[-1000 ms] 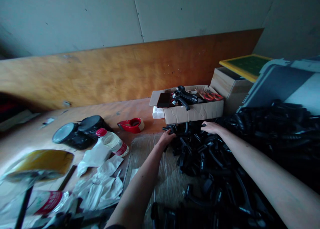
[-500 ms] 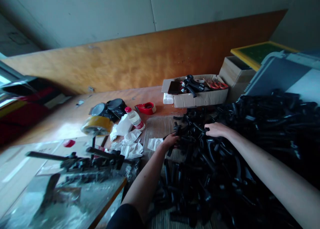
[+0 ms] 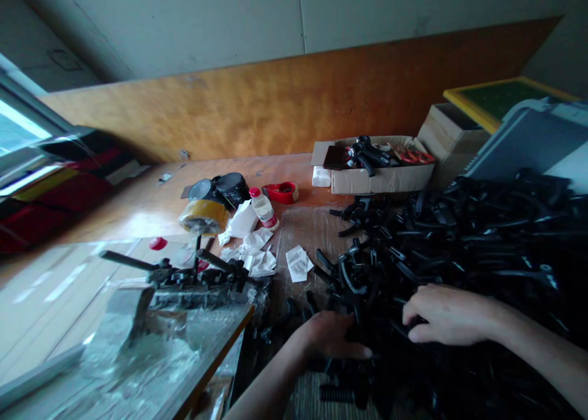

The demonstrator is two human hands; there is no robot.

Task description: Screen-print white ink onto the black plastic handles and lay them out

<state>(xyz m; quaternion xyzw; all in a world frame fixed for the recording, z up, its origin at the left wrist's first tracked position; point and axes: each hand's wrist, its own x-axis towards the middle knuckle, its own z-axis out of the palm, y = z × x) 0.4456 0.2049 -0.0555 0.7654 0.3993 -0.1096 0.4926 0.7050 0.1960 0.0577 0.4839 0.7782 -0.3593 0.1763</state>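
Note:
A large heap of black lever-like plastic parts (image 3: 473,242) covers the right half of the worktop. My left hand (image 3: 328,334) lies at the heap's near left edge, palm down, its thumb stretched out and apart. The other fingers of that hand are partly hidden among dark parts. Over the middle of the heap is my right hand (image 3: 448,315), its fingers bent downward and its thumb apart from them. Dark parts lie under and between its fingers; I see none plainly gripped.
A metal fixture with handles (image 3: 193,270) stands at left on a plastic-covered board (image 3: 151,352). Behind lie a bottle (image 3: 264,210), crumpled tissues (image 3: 257,255), yellow tape (image 3: 203,217) and a red tape dispenser (image 3: 281,191). A cardboard box (image 3: 383,180) of tools stands at the back.
Both hands have come nearer to me, the right also further right. Parts at the heap's left side have shifted, baring the white paper beside them. The view has turned slightly left.

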